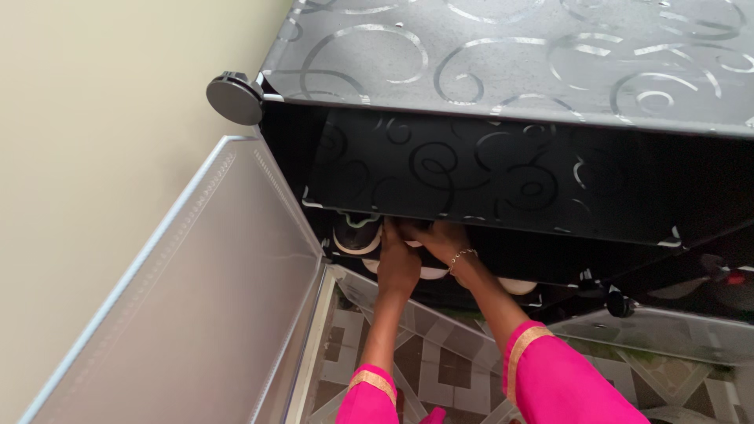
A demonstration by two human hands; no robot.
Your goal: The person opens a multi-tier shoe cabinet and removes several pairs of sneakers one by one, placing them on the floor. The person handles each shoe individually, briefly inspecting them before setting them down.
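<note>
Head view: looking down the front of a black modular cabinet with silver swirl patterns.
Door: a frosted translucent door stands swung open on the left, next to the cream wall.
Connector: a round black corner connector sits at the cabinet's top left corner.
Left hand: the left hand reaches into the lower compartment under a black swirl-patterned shelf panel; its fingers are curled around a dark shoe with a white sole.
Right hand: the right hand, with a thin bracelet at the wrist, lies just beside the left, fingers laid on the same shoe; whether it grips cannot be told.
Shoe position: inside the compartment, at its left end, partly hidden by the shelf panel.
Sleeves: bright pink with gold trim.
Floor: patterned tiles below.
</note>
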